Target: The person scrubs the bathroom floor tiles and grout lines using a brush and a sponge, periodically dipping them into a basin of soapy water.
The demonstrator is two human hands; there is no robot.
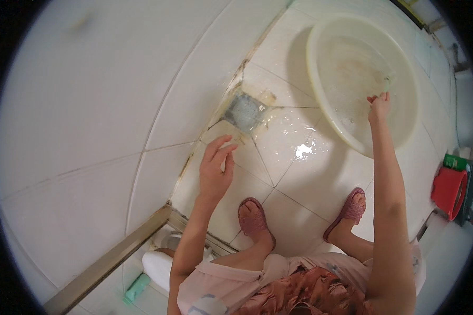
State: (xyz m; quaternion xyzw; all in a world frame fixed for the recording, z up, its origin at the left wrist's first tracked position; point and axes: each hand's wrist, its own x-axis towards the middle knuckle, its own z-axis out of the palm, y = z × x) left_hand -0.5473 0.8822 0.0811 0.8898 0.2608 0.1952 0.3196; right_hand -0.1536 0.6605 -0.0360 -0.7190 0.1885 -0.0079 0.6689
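Observation:
My right hand (379, 106) is over the large pale yellow plastic basin (408, 102), fingers curled around the lower end of a small, pale greenish object (386, 83) that I cannot identify. Cloudy water (347, 75) lies in the basin, with a few bubbles near its near side. My left hand (217, 167) hangs in the air above the tiled floor, fingers apart and slightly bent, holding nothing. Just beyond it, a square floor drain (244, 112) with foamy water on it is set beside the wall. Wet patches shine on the tiles between drain and basin.
Pink slippers (254, 220) are on my feet. White wall tiles (90, 106) rise at the left. A metal door sill (114, 258) crosses the lower left, with a green object (136, 288) beyond it. A red plastic container (449, 193) and a green container (454, 162) stand at the right.

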